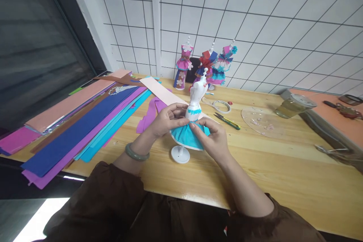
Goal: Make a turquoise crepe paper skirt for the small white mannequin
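The white mannequin (198,92) stands on the wooden table (272,189), leaning slightly, with a turquoise skirt (181,136) around its lower part and a ruffled turquoise band (194,112) at the hips. With the skirt as the clock's centre and 12 toward the tiled wall (241,0), its round white base (180,154) shows between 6 and 7.

The left hand (167,119) comes in at 10, its grip closed on the skirt's upper edge, thumb in front and fingers partly hidden behind the mannequin. The right hand (214,136) is at 3, its grip also closed on the skirt's upper edge, thumb and forefinger at the gathers. The two thumbs are close together. A green bangle (136,153) circles the left wrist.

Long strips in many colours (85,130) spread at 9; a purple piece (150,115) lies at 10 and a pale pink strip (161,90) near 11. Three dressed mannequins (184,58) stand between 12 and 1, a dark phone-like object (193,69) among them. A tape roll (222,112) lies at 2, green-handled snips (232,123) between 2 and 3, a clear round dish (255,123) at 3, and a lidded cup (290,109) beyond it.
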### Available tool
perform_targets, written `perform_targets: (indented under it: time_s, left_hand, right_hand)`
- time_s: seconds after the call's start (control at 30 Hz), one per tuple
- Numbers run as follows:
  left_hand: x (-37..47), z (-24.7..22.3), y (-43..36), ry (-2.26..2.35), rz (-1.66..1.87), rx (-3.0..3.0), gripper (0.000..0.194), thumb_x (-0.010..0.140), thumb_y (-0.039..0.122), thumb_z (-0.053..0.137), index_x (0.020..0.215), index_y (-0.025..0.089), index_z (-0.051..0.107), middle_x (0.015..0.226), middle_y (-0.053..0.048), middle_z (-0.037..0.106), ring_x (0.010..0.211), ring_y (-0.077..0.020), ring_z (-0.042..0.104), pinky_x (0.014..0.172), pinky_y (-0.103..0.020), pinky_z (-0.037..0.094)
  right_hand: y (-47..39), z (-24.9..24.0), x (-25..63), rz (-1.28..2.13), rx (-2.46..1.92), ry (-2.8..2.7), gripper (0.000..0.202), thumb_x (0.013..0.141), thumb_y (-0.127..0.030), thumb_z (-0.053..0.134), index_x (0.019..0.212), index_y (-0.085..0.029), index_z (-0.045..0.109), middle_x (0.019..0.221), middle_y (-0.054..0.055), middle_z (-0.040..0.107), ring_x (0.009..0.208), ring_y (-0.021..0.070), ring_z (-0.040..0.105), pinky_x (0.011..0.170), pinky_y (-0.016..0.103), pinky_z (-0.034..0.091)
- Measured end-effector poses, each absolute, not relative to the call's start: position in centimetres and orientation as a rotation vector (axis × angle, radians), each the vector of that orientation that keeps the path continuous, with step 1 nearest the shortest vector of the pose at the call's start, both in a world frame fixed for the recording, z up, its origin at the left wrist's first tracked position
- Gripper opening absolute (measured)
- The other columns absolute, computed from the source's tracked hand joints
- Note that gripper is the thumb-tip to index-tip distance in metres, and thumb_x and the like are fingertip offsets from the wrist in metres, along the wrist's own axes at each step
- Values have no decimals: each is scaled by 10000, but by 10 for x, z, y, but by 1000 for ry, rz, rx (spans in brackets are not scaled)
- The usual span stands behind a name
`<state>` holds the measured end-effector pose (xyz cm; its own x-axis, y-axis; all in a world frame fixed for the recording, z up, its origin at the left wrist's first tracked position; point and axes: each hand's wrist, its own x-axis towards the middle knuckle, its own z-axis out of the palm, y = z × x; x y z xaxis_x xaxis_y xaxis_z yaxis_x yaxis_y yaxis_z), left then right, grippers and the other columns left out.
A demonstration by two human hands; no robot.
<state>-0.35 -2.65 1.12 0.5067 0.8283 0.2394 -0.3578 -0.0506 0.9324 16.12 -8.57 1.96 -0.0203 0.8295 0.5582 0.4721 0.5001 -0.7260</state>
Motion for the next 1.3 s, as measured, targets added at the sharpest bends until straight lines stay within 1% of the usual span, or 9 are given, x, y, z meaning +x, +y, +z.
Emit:
perform_targets:
  time_s: [0.2, 0.37, 0.63, 0.77, 1.0, 1.17, 1.3]
  left_hand:
    - [-3, 14, -28, 489, 1027, 1368, 546, 596, 237, 798, 1093, 170, 584, 1091, -112, 651, 1050, -258, 592, 886, -371, 466]
    - [-3, 12, -28, 483, 1020, 1388, 515, 643, 235, 768, 1120, 171, 585, 1167, -130, 624, 1096, -270, 576, 902, -375, 464]
    - [-3, 12, -28, 514, 1019, 1314, 557, 624, 247, 779, 1141, 162, 591, 1180, -137, 622, 1123, -296, 560, 908, -389, 466]
    - [-3, 13, -27, 513, 1012, 1311, 569, 615, 247, 784, 1140, 144, 589, 1182, -145, 620, 1116, -297, 564, 907, -388, 466]
    - [-3, 10, -26, 496, 1008, 1314, 585, 613, 243, 785, 1154, 146, 585, 1195, -150, 612, 1112, -297, 567, 895, -382, 476]
    - [-3, 10, -26, 487, 1008, 1321, 582, 620, 249, 780, 1159, 144, 586, 1208, -156, 602, 1114, -301, 565, 892, -385, 478]
    - [-3, 11, -26, 498, 1007, 1332, 583, 613, 258, 785, 1152, 143, 595, 1192, -155, 612, 1120, -310, 560, 898, -393, 474]
  right_hand:
    - [-85, 18, 163, 427, -1146, -1651, 185, 788, -348, 622, 683, -197, 615, 656, 1, 618, 603, 135, 550, 568, 264, 423]
    - [-85, 16, 164, 464, -1161, -1636, 192, 787, -363, 624, 695, -196, 605, 667, 1, 616, 617, 134, 550, 573, 261, 426]
    - [-85, 15, 165, 531, -1136, -1619, 168, 811, -354, 599, 759, -195, 611, 722, 12, 632, 677, 147, 566, 620, 269, 443]
    - [-86, 16, 166, 508, -1106, -1647, 134, 812, -321, 604, 777, -193, 615, 735, 14, 638, 680, 143, 572, 637, 268, 449]
    - [-87, 18, 167, 477, -956, -1743, 68, 825, -255, 596, 856, -210, 636, 828, 29, 661, 761, 161, 605, 698, 291, 466]
    - [-85, 15, 167, 452, -1002, -1710, 84, 822, -266, 605, 875, -213, 641, 829, 30, 670, 747, 162, 614, 680, 291, 479]
    - [-83, 12, 167, 483, -1030, -1620, 87, 801, -282, 634, 851, -211, 624, 826, 24, 677, 752, 162, 623, 688, 289, 492]
